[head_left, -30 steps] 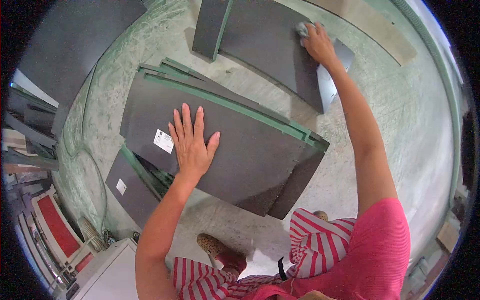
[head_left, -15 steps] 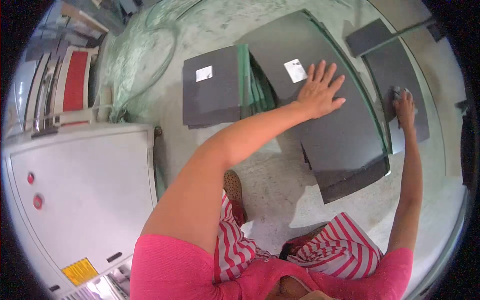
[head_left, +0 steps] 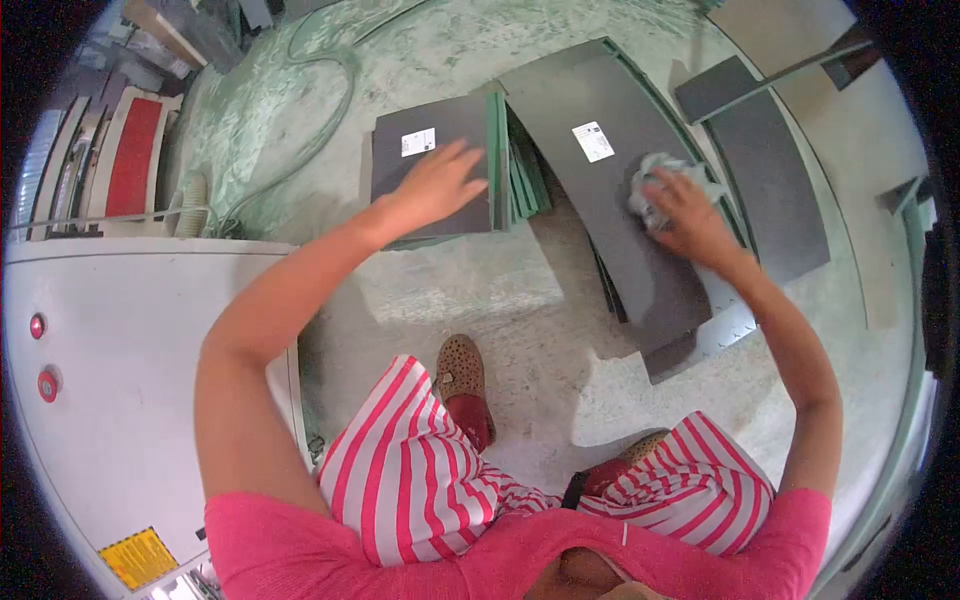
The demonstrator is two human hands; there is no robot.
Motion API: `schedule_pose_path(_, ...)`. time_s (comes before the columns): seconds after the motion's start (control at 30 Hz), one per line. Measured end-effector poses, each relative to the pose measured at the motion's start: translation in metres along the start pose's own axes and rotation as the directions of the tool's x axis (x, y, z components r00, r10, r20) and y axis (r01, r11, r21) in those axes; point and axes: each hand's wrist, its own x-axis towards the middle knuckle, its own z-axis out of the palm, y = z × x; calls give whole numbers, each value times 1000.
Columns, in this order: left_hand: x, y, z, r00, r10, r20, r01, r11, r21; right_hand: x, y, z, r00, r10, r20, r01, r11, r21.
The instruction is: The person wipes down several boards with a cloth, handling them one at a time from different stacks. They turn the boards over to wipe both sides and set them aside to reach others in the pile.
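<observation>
My right hand (head_left: 692, 222) is closed on a crumpled grey cloth (head_left: 645, 208), pressing it over the right part of a long dark grey panel (head_left: 590, 185). This panel has a white label (head_left: 593, 142) and lies on top of other panels. My left hand (head_left: 432, 190) hovers over the smaller stack of dark panels (head_left: 405, 215) to the left, fingers spread and slightly blurred, with nothing in it. Green edges (head_left: 497, 150) show along that stack's right side. A white label (head_left: 418, 142) sits on its top panel, just beyond my fingers.
A narrow dark panel (head_left: 770, 170) lies at the right, with a smaller dark piece (head_left: 722, 88) near its far end. On the left stands a white cabinet (head_left: 150, 340) with red buttons. A hose (head_left: 335, 120) runs across the floor behind it.
My left hand has lifted off the long panel and moved left over the smaller stack. My right hand has brought the cloth from the narrow right panel onto the long one.
</observation>
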Motion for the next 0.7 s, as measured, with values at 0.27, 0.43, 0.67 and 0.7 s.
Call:
schedule_pose_path(0.27, 19, 33, 47, 994, -4, -107, -10, 991, -135, 89, 18, 30, 974, -213, -77, 216, 976, 29)
schedule_pose_path(0.43, 63, 104, 47, 953, 217, -213, -234, 970, -60, 127, 66, 41, 895, 271, -354, -274, 961, 44)
schedule_pose_path(0.67, 125, 122, 65, 975, 154, -159, -180, 970, -161, 62, 45, -5, 990, 61, 124, -108, 902, 417)
schedule_pose_path(0.7, 132, 126, 72, 972, 210, -109, -220, 972, -86, 48, 58, -15, 971, -43, 237, -99, 826, 555)
